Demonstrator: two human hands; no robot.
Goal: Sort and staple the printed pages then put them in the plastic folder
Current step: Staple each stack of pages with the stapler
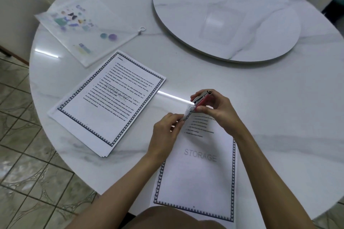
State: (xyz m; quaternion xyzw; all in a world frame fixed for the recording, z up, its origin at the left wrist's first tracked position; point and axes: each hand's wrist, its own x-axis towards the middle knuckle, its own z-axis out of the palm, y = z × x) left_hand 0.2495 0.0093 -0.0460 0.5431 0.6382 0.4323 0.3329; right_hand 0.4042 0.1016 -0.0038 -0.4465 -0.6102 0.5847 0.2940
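A set of printed pages (pixel 199 173) with a blue border and a "STORAGE" watermark lies in front of me at the table's near edge. My left hand (pixel 165 134) pinches its upper left corner. My right hand (pixel 214 106) grips a small red and silver stapler (pixel 202 97) whose jaws sit over that same corner. A second stack of bordered pages (pixel 108 102) lies to the left, turned at an angle. Farther back on the left rests the clear plastic zip folder (pixel 87 24), flat, with colourful pictures on it.
The round white marble table (pixel 279 108) carries a large turntable (pixel 227 16) at the back with a clear square dish on it. Chairs stand at the far left and far right. Tiled floor shows past the table's left edge.
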